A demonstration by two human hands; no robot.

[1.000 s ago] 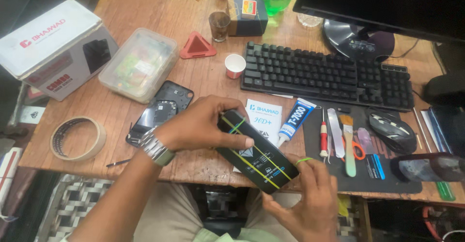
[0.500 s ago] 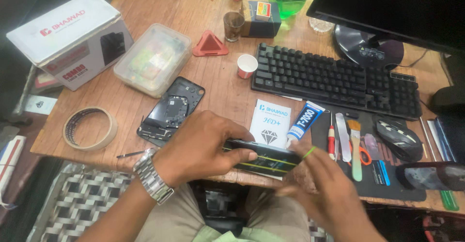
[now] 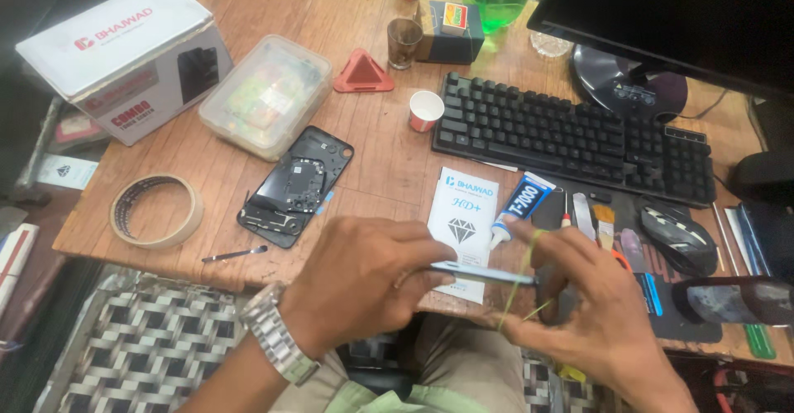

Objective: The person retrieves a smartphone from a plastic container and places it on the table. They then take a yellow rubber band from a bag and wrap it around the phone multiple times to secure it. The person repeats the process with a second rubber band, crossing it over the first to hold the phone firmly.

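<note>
Left hand (image 3: 364, 285) fingers pinch the thin dark slab phone (image 3: 484, 274) edge-on, long axis running sideways toward right hand (image 3: 600, 314) fingers stretching a yellow-green rubber band (image 3: 519, 285) around its far end.

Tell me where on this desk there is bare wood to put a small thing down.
Bare wood lies between the tape roll and the white box, and between the opened phone and the keyboard. The mat by the mouse is crowded with tools.
</note>
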